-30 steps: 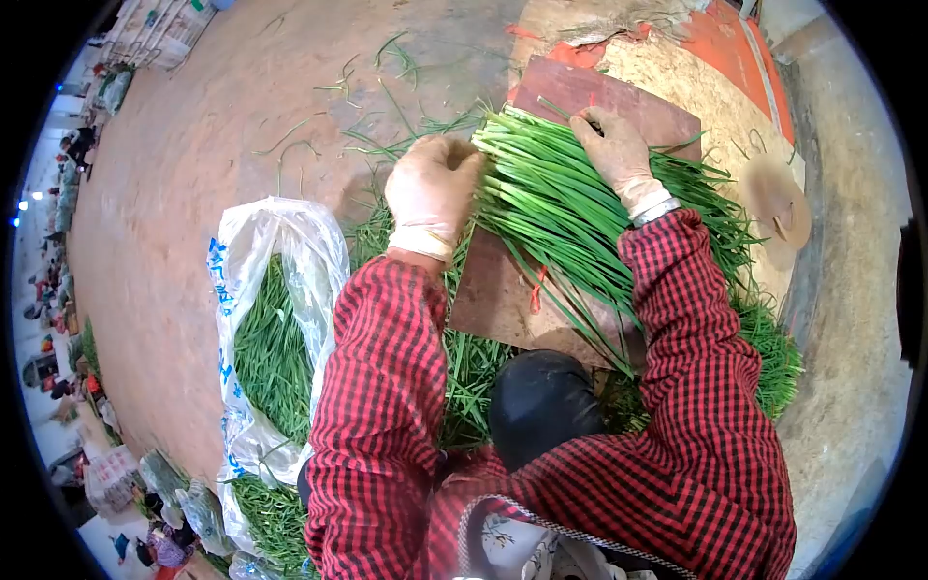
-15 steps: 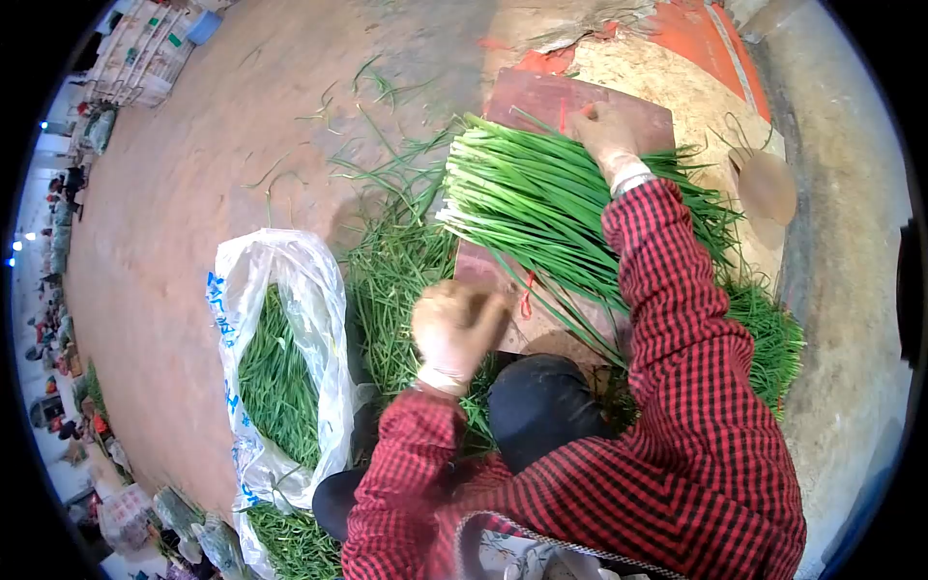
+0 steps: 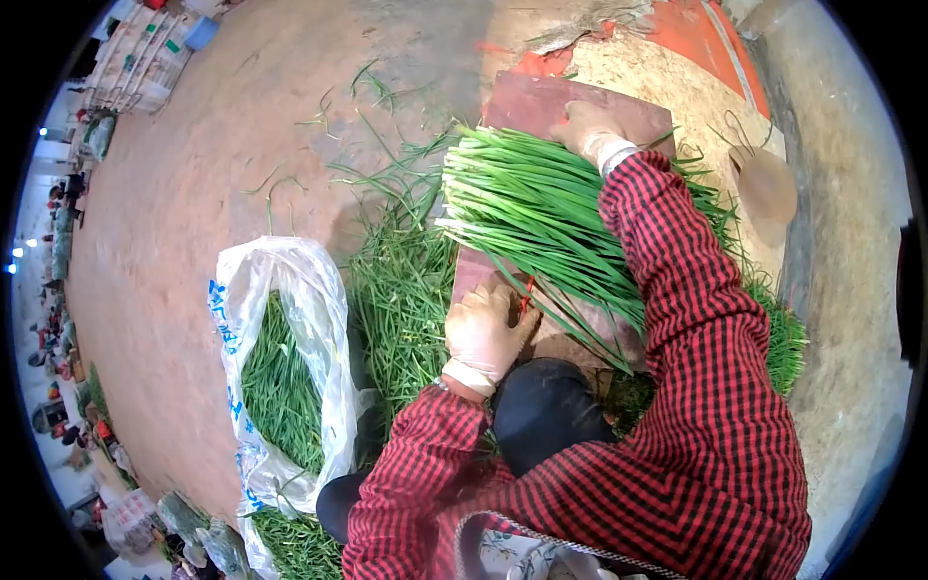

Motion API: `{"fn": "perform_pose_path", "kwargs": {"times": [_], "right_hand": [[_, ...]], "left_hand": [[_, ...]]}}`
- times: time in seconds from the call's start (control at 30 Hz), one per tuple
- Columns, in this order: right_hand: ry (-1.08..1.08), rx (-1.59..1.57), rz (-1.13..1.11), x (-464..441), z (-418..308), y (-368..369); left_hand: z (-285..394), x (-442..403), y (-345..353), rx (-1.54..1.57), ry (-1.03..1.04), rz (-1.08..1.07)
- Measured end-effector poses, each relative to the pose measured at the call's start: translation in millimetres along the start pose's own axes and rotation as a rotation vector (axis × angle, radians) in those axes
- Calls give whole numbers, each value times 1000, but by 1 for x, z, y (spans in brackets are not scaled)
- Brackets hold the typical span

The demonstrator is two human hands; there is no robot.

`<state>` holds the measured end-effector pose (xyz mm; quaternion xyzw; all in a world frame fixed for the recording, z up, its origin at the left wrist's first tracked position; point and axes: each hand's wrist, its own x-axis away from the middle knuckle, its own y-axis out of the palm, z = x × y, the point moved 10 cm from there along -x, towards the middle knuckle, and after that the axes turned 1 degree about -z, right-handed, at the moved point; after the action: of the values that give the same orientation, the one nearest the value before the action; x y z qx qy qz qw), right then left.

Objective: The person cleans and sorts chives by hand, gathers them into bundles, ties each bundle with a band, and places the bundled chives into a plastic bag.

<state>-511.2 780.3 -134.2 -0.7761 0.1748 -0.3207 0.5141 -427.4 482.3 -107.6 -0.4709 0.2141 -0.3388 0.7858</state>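
My left hand pinches the red tie, from which it stood apart half a second earlier, so the near end is now held. My right hand bends at the far edge of the green bundle, which lies across the board; its grip I cannot tell.

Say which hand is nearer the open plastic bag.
Left. The left hand is to the right of the plastic bag, apart from it, with loose greens between. The right hand is farther off, at the far side of the green bunch.
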Motion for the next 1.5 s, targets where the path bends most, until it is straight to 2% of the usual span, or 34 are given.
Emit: {"fn": "perform_pose_path", "kwargs": {"times": [0.17, 0.2, 0.37, 0.4, 0.47, 0.53, 0.63, 0.7, 0.77, 0.93, 1.03, 1.13, 1.27, 1.37, 1.43, 1.5], "right_hand": [[-67, 7, -18, 5, -9, 6], [-123, -76, 44, 7, -13, 2], [-312, -324, 147, 11, -17, 4], [-309, -350, 144, 8, -15, 7], [-302, -400, 143, 3, -12, 12], [-286, -336, 88, 4, -13, 13], [-318, -325, 105, 8, -16, 12], [-260, -274, 5, 3, -13, 25], [-247, -240, 4, 0, -13, 28], [-248, -207, 24, 3, -10, 26], [-216, -247, 8, 1, -8, 29], [-273, -339, 139, 6, -10, 20], [-274, -338, 135, 6, -10, 19], [-260, -313, 115, 5, -10, 20], [-269, -316, 94, 5, -11, 21], [-271, -318, 89, 4, -11, 22]], "left_hand": [[-9, 0, 7, 29, -39, -14], [-11, 0, 4, 79, -53, 7], [-58, 14, 40, 791, -458, -174], [-59, 15, 40, 789, -465, -179], [-54, 18, 50, 1198, -528, -208], [-55, 17, 41, 1393, -624, -132], [-57, 18, 40, 1581, -592, -229], [-45, 21, 46, 1553, -623, -275], [-40, 26, 57, 1502, -645, -407], [-23, 20, 58, 1492, -585, -413], [-21, 12, 53, 1560, -533, -234], [-20, 7, 45, 1474, -551, -178], [-26, 3, 53, 1441, -519, -127], [-28, 4, 55, 1337, -407, -95], [-29, 3, 49, 1062, -329, -70], [-27, 2, 44, 987, -278, -50]]}}
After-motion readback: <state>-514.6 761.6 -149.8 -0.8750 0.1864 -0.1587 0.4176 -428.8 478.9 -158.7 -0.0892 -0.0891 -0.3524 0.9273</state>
